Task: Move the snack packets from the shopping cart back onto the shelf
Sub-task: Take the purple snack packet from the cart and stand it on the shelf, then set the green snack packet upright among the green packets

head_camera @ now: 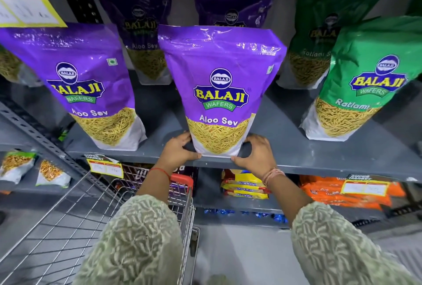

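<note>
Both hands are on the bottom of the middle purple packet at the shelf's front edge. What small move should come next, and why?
Probably push the purple packet a little further back before letting go. Its base sits right at the shelf lip, with the left hand and right hand gripping its bottom corners, while the purple packet to its left stands slightly deeper in. Pushing it in would line it up and steady it.

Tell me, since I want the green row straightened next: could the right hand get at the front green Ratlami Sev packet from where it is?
Probably yes. The right hand rests at the purple Aloo Sev packet, and only bare grey shelf lies between it and the front green Ratlami Sev packet.
</note>
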